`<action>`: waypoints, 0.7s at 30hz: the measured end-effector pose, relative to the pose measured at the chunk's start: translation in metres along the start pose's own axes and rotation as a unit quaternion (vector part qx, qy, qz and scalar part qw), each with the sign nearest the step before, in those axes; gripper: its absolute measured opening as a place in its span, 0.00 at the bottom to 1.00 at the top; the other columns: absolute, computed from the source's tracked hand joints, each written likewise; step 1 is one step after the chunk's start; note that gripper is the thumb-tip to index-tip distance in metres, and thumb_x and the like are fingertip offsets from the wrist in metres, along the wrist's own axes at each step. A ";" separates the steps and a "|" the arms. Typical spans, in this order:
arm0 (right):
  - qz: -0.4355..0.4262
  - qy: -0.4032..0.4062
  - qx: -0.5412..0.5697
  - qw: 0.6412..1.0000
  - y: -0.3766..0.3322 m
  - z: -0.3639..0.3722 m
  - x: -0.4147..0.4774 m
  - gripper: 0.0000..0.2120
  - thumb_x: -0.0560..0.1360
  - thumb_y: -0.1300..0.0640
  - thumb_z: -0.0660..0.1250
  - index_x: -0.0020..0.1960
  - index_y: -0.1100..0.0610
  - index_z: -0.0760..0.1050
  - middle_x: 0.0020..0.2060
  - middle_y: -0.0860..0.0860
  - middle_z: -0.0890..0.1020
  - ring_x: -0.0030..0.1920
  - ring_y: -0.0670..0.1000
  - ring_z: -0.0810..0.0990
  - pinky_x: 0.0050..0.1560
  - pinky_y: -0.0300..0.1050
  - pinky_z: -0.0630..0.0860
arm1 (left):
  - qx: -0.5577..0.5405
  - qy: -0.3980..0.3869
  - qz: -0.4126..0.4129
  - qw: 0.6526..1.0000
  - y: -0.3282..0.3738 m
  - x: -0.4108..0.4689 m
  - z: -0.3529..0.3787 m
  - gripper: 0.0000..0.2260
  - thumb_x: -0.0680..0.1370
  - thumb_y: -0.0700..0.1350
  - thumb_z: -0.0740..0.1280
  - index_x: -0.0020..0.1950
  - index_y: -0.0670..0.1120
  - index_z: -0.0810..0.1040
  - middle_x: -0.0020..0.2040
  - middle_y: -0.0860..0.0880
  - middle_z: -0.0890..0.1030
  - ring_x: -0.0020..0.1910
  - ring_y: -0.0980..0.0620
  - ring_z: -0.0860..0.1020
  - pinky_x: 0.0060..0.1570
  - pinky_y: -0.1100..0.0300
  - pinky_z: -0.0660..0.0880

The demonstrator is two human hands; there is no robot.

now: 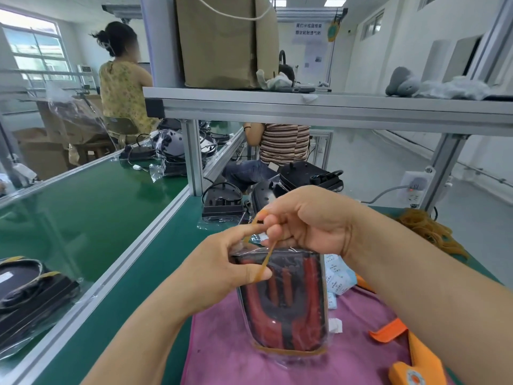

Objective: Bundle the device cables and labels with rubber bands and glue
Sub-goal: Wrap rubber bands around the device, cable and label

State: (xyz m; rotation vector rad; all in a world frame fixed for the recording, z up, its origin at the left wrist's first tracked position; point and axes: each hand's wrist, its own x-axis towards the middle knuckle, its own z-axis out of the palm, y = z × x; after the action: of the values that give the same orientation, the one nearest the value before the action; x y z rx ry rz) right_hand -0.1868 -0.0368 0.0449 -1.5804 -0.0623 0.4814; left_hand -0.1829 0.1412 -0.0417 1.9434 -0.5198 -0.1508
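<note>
Rubber band (265, 263) drawn taut above the bagged device (283, 298), which is stood upright on the pink cloth (222, 357)
The band is pinched by the curled fingers of the right hand (308, 220) and hooked between forefinger and thumb of the left hand (219, 270); a slip at either pinch would likely let it snap back, and an uneven pull could tip the bag or crumple its thin plastic top. A second band (288, 352) is already seated round the bottom. Room is open toward the table (155, 273) on the left up to its metal rail (119, 273); on the right, label packets (337, 276) and orange straps (388, 333) lie close, and the shelf (333, 107) is well above
</note>
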 end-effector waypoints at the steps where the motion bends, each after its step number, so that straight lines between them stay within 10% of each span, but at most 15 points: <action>1: -0.013 0.013 -0.008 1.000 0.001 -0.003 -0.003 0.08 0.81 0.66 0.57 0.46 0.64 0.74 0.28 0.51 0.73 0.27 0.47 0.73 0.34 0.40 0.80 | 0.007 0.004 0.002 1.000 0.001 0.001 0.001 0.31 0.61 0.56 0.79 0.63 0.66 0.77 0.56 0.55 0.84 0.59 0.57 0.81 0.66 0.48 0.73; 8: -0.088 0.073 -0.138 0.984 0.005 -0.028 -0.040 0.25 0.78 0.69 0.62 0.70 0.49 0.68 0.28 0.51 0.75 0.27 0.48 0.71 0.46 0.50 0.82 | 0.032 -0.002 0.007 0.999 0.007 0.002 0.006 0.21 0.66 0.53 0.78 0.56 0.67 0.81 0.52 0.62 0.85 0.53 0.62 0.82 0.59 0.55 0.77; 21: -0.058 0.188 -0.060 0.979 0.061 -0.062 -0.055 0.15 0.73 0.71 0.63 0.51 0.54 0.78 0.21 0.45 0.68 0.20 0.44 0.65 0.27 0.40 0.72 | 0.048 -0.014 0.033 0.998 0.006 -0.005 0.020 0.22 0.63 0.61 0.74 0.57 0.70 0.80 0.53 0.64 0.84 0.55 0.64 0.81 0.59 0.56 0.77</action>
State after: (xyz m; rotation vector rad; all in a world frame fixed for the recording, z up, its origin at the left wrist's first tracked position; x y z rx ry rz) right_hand -0.2313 -0.1187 -0.0003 -1.7526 0.1063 0.0823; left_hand -0.1959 0.1245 -0.0459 2.0171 -0.6190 -0.1128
